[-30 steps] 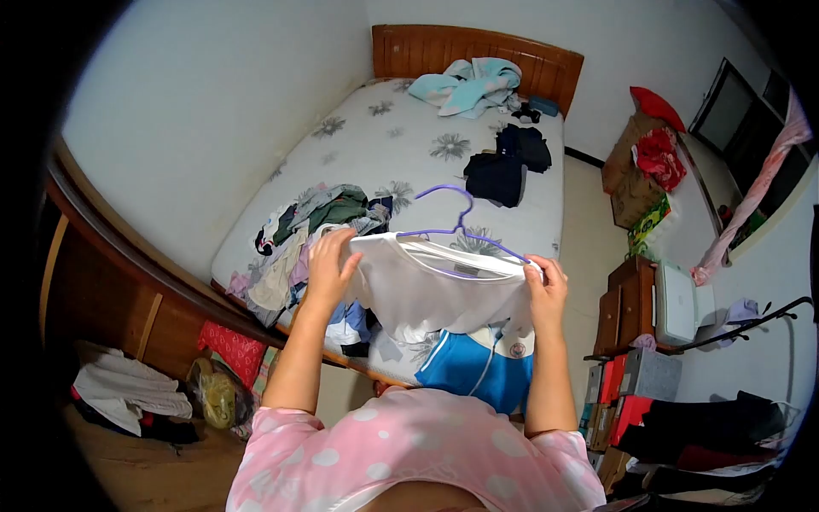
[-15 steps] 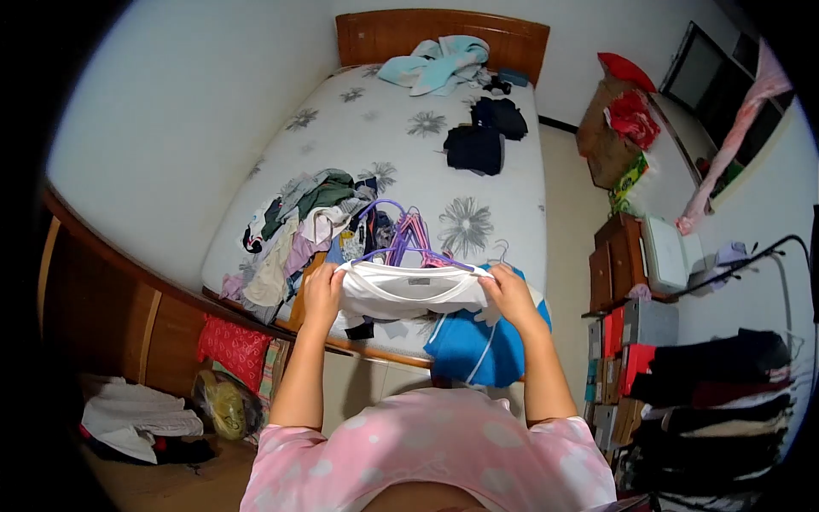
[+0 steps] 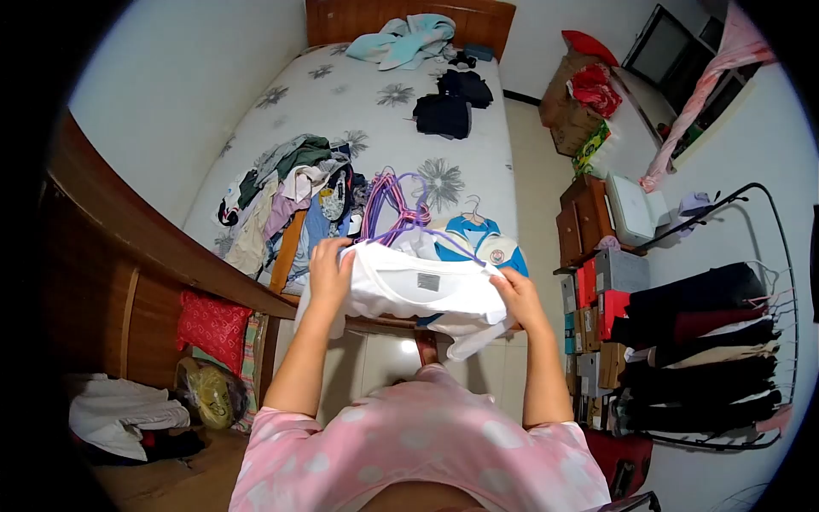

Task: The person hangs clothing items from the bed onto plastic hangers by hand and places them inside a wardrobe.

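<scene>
A white shirt (image 3: 401,299) hangs on a purple hanger (image 3: 456,246) between my hands, in front of the bed's near edge. My left hand (image 3: 328,273) is closed on the shirt at one shoulder. My right hand (image 3: 518,296) grips the other shoulder, by the hanger's end. Just beyond lies a bunch of pink and purple hangers (image 3: 388,209) on the bed. A blue and white garment (image 3: 482,237) with a hanger lies behind the shirt, partly hidden by it.
A heap of mixed clothes (image 3: 286,183) covers the bed's left near side. Folded dark clothes (image 3: 444,117) and a light blue blanket (image 3: 405,43) lie farther up the bed (image 3: 328,111). A loaded clothes rack (image 3: 789,294) and stacked boxes (image 3: 589,328) stand right.
The view has swung to the right. The white shirt has come lower and closer to me, showing more of its front and a sleeve. Both hands keep hold of its shoulders.
</scene>
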`<move>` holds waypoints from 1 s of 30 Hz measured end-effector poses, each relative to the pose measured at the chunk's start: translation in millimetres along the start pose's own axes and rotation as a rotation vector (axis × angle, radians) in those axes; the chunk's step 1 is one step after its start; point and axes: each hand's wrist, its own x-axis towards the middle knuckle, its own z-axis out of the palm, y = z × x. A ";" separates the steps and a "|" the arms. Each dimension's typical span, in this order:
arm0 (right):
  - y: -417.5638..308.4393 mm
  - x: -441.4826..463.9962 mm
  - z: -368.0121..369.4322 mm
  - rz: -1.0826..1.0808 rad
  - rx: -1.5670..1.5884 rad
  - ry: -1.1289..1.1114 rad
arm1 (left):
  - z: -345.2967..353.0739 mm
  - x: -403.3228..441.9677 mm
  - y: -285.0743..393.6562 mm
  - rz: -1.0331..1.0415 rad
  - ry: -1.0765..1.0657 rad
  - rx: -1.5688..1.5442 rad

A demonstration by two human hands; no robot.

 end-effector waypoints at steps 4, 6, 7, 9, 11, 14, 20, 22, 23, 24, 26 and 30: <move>3.2 -22.0 -14.2 0.064 0.061 0.118 | 19.8 -4.9 50.4 -0.135 -0.181 -0.242; 7.0 -24.3 -13.5 0.061 0.052 0.130 | 52.3 -13.2 55.5 -0.342 -0.390 -0.697; 10.4 -23.9 -12.7 0.059 0.049 0.134 | 59.4 -11.9 65.6 -0.474 -0.444 -0.839; 20.8 -19.8 -8.4 0.037 0.030 0.148 | 75.9 -2.6 82.3 -0.742 -0.548 -1.121; 31.3 -12.5 -4.7 0.020 0.035 0.154 | 102.8 6.9 81.1 -0.901 -0.471 -1.386; 52.8 3.3 -2.7 0.009 0.069 0.144 | 132.6 30.6 90.5 -1.031 -0.347 -1.569; 105.4 50.1 -22.8 0.023 0.058 0.003 | 216.2 53.0 76.4 -1.153 -0.289 -1.452; 138.1 72.3 -35.2 0.154 0.006 -0.133 | 248.2 55.9 71.3 -1.216 -0.261 -1.347; 152.7 83.1 -38.4 0.174 0.041 -0.154 | 262.4 55.0 66.8 -1.242 -0.247 -1.338; 162.2 95.3 -40.4 0.195 0.075 -0.177 | 276.6 52.8 60.5 -1.269 -0.230 -1.328; 197.2 122.1 -45.2 0.170 0.160 -0.240 | 296.6 52.9 55.0 -1.325 -0.174 -1.275; 271.0 190.2 -36.0 0.461 0.401 -0.347 | 321.3 49.6 42.0 -1.390 -0.068 -1.242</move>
